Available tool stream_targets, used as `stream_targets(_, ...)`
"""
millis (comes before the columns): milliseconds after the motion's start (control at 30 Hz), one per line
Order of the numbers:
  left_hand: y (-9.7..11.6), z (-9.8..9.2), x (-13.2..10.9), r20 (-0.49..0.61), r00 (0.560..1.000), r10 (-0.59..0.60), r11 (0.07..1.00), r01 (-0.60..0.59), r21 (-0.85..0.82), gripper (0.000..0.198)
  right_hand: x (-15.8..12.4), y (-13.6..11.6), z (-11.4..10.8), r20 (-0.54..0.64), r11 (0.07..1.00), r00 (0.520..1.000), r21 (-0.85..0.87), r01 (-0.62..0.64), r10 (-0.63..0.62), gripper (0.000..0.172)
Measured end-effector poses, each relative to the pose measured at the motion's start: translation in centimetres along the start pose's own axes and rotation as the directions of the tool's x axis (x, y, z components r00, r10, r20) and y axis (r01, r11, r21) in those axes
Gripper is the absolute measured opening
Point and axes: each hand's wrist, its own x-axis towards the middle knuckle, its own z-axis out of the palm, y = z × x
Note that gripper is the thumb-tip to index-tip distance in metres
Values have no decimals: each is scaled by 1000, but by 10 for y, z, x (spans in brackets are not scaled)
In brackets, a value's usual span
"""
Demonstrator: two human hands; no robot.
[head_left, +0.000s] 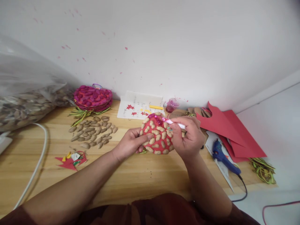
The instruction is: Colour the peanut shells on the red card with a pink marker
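My left hand (130, 142) grips the left edge of a round red disc (153, 133) covered with peanuts, thumb on top and the other fingers partly hidden. Closed around a white-handled paintbrush (167, 120), my right hand (191, 136) is over the disc's right side. The brush's magenta-wet tip is at the disc's upper part, where a few peanuts (152, 115) carry magenta paint. Behind the disc stands a small clear plastic cup (172, 105) with dark pink paint in it.
Loose peanuts (90, 132) lie left, before magenta-painted peanut discs (92, 97). A plastic bag of peanuts (21, 106) stands far left, near a white cable (39, 156). Paper scraps (71, 160) lie in front. Right are red sheets (234, 132) and a blue glue gun (225, 159).
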Motion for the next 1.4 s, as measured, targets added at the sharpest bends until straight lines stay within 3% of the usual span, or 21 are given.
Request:
stream_targets(300,-2,-1,1,4,1000,10,1000,-10,-13,47,-3,-4,1,36,999,999,29,15,-16,14)
stream_targets(467,-3,-2,2,3,1000,4,1000,-4,2,47,-2,-3,1,1,1000,1000,15,10,-10,14)
stream_targets(700,0,0,1,20,1000,16,1000,-16,-12,47,-4,-8,2,56,999,998,13,32,-33,13)
stream_targets(1400,0,0,2,18,1000,1,1000,0,-27,50,-2,-3,1,32,1000,999,-7,18,-18,13)
